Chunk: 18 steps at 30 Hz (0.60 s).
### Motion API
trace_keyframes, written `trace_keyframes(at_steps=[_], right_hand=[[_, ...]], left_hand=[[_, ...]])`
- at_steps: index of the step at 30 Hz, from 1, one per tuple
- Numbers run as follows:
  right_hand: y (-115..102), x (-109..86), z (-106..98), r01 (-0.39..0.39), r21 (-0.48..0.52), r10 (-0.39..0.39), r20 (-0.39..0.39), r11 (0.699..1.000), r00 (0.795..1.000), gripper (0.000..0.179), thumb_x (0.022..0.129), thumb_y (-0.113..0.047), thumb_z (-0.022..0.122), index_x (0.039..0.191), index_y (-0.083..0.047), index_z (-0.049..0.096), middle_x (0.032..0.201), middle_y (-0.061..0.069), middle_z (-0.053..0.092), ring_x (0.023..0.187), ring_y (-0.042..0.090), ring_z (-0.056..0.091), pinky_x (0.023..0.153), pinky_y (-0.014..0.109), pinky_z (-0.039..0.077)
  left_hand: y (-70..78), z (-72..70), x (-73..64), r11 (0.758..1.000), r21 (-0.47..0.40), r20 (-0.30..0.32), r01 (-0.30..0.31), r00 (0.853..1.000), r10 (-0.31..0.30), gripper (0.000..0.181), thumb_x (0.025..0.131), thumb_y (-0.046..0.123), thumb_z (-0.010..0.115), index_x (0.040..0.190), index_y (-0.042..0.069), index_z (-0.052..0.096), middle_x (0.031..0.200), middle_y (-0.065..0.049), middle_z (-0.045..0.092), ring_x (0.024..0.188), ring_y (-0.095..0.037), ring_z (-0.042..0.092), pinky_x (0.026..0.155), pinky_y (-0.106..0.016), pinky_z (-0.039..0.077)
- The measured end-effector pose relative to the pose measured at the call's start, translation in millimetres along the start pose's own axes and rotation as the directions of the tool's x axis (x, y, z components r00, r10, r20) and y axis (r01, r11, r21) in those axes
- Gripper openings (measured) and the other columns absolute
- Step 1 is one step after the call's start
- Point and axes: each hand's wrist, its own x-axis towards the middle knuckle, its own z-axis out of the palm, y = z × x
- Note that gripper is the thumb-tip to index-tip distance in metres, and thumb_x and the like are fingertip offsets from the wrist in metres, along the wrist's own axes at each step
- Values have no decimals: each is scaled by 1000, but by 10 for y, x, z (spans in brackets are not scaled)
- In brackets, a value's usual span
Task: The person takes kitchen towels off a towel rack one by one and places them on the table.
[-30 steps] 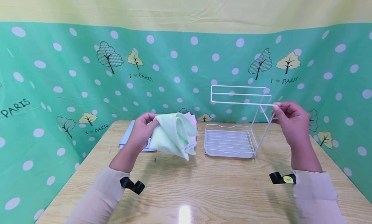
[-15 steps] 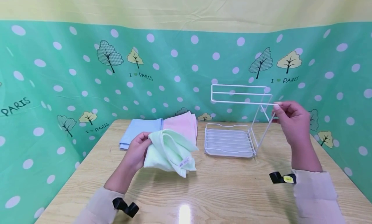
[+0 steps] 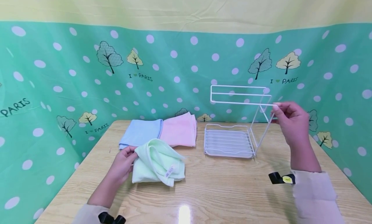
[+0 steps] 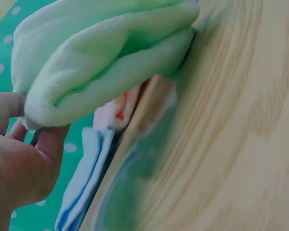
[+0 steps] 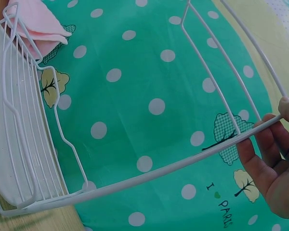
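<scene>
In the head view my left hand [image 3: 121, 164] pinches the left edge of a folded light-green towel [image 3: 160, 165], low over the table. A white label shows on its front. From the left wrist view, thumb and fingers [image 4: 53, 144] grip a corner of the cloth, which bulges in soft folds. My right hand [image 3: 293, 130] holds the upper corner of a white wire rack [image 3: 244, 103]. The right wrist view has its thumb and fingers [image 5: 254, 156] around the rack's side bar. The rack's base holds a pale tray [image 3: 229, 144].
Behind the green towel lie a folded blue towel [image 3: 141, 132] and a folded pink towel [image 3: 180, 130], side by side on the wooden table [image 3: 221, 191]. A green dotted curtain [image 3: 174, 62] hangs along the table's back edge.
The left hand has brought the green towel down and left, nearer the table's front, uncovering the blue and pink towels. The right hand and the rack have stayed put.
</scene>
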Motion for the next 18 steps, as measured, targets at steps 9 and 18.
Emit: trace_keyframes(at_steps=[9, 18], right_hand=[[-16, -6, 11, -5, -36, 5, -3, 999, 1000, 27, 95, -19, 63, 114, -1, 66, 90, 1, 63, 78, 13, 61, 71, 21, 56], [-21, -12, 13, -10, -16, 9, -2, 1000, 1000, 25, 95, -18, 64, 113, -1, 66, 90, 2, 62, 78, 13, 61, 70, 18, 55]], left_hand=[[-77, -304, 106, 967, 253, 11, -7, 1000, 4, 29, 94, 7, 60, 121, -1, 56, 108, -7, 61, 86, -11, 60, 67, -25, 54], [-72, -461, 123, 882, 420, 220, -214, 967, 130, 59, 78, 4, 80, 133, 2, 56, 131, -19, 56, 120, -38, 53, 86, -31, 54]])
